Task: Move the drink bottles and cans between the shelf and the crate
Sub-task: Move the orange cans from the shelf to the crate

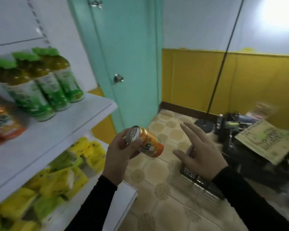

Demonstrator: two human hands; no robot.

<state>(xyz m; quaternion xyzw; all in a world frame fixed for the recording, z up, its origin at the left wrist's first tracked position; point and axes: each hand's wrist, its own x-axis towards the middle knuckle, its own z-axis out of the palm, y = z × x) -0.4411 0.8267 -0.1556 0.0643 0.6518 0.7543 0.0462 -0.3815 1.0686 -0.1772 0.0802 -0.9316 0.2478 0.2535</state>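
left hand: the left hand [119, 151] is gripping a small orange aluminium drink can [144, 142], fingers curled round its top end, can tilted with the silver lid facing the camera
right hand: the right hand [201, 156] is hanging spread, fingers straight and apart, holding nothing, hovering over the dark slatted plastic crate [200, 180]
can location: being carried in mid-air, between the white metal shelf [60, 130] and the crate, touching neither
shelf: three green-capped tea bottles with green-white labels [40, 84] are standing on the upper board; orange-labelled bottles [2, 124] beside them, blurred
lower board: yellow packs [60, 172], blurred, contents unclear
step: probably transferring one can; direction shelf-to-crate or reverse is not showing
next move: likely needing to upright the can and be setting it on a free spot without knocking neighbours
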